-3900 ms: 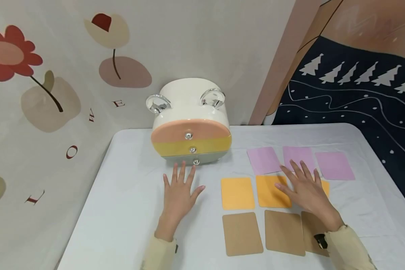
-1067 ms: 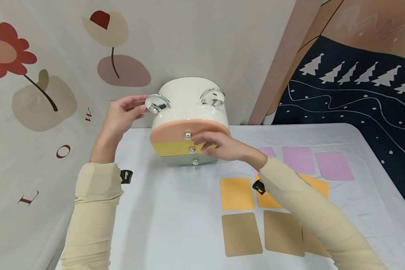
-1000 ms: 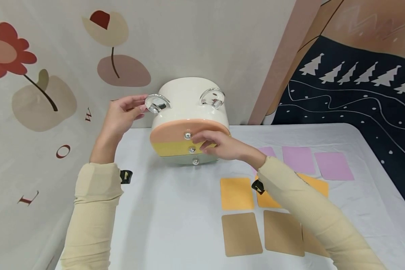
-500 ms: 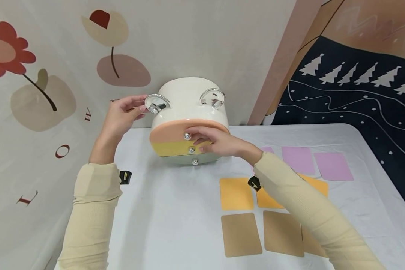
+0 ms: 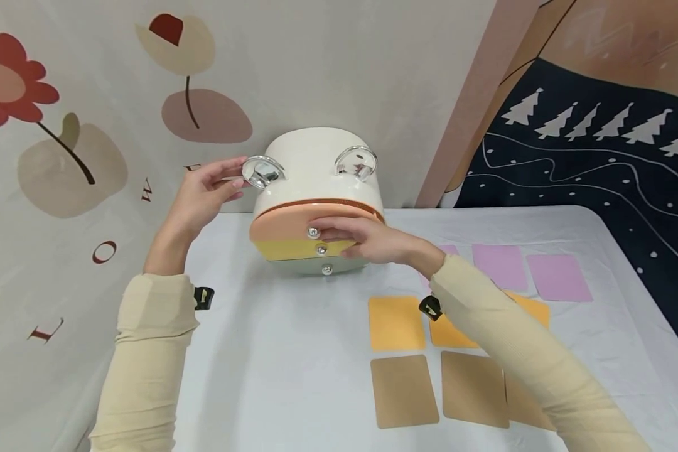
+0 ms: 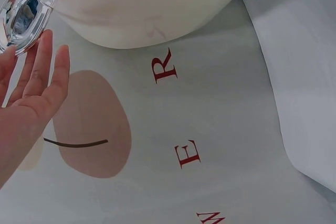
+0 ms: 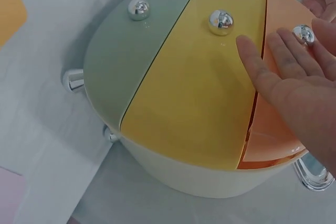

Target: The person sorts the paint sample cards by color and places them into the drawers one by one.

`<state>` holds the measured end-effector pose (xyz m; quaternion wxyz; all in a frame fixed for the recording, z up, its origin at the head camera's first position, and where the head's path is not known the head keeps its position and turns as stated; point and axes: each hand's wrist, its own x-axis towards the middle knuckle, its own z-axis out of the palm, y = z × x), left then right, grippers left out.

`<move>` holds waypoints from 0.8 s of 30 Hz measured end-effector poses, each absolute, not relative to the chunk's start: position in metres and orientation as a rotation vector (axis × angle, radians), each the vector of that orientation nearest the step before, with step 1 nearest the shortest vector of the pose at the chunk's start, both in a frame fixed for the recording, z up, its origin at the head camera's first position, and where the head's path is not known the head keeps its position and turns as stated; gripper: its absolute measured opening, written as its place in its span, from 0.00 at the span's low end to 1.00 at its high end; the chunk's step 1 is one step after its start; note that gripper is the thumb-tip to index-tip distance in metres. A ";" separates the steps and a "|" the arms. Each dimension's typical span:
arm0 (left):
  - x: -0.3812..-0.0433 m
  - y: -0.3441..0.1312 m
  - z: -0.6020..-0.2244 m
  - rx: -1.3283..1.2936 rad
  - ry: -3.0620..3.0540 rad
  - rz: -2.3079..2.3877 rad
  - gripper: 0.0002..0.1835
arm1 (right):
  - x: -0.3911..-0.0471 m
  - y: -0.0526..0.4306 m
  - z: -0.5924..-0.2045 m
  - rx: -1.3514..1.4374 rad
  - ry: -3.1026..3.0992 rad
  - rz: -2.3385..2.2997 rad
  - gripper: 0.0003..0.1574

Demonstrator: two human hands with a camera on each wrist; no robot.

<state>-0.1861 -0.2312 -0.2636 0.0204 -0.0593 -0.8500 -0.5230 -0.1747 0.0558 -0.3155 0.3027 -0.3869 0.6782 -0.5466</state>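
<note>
A white jewelry box (image 5: pixel 316 154) with three stacked drawers stands at the back of the table. My left hand (image 5: pixel 206 191) pinches the rim of its left silver ear-shaped ring (image 5: pixel 263 172). With thumb and fingers, my right hand (image 5: pixel 373 240) holds the round silver knob (image 7: pixel 303 34) of the peach top drawer (image 5: pixel 277 223). That drawer is out a little, with a thin gap along its upper edge. Below it, the yellow drawer (image 7: pixel 194 87) and the green drawer (image 7: pixel 139 45) sit closed, their silver knobs untouched.
Right of the box lie pink cards (image 5: pixel 500 267), orange cards (image 5: pixel 397 323) and brown cards (image 5: pixel 405 392) in rows on the white tablecloth (image 5: pixel 294 376). My right forearm passes over some of them. A printed cloth wall (image 5: pixel 316 63) rises right behind the box.
From lying spread over the table, my hands went to the box, the left to the ear, the right to the top knob. In the last half second the peach drawer came slightly forward.
</note>
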 end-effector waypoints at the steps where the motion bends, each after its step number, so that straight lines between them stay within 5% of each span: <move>1: -0.186 -0.232 -0.264 -0.184 -2.645 -1.615 0.22 | -0.172 0.057 -0.316 -1.039 1.788 -1.443 0.38; 24: -0.182 -0.238 -0.269 -0.297 -2.630 -1.714 0.25 | -0.094 0.073 -0.327 -1.226 1.733 -1.281 0.39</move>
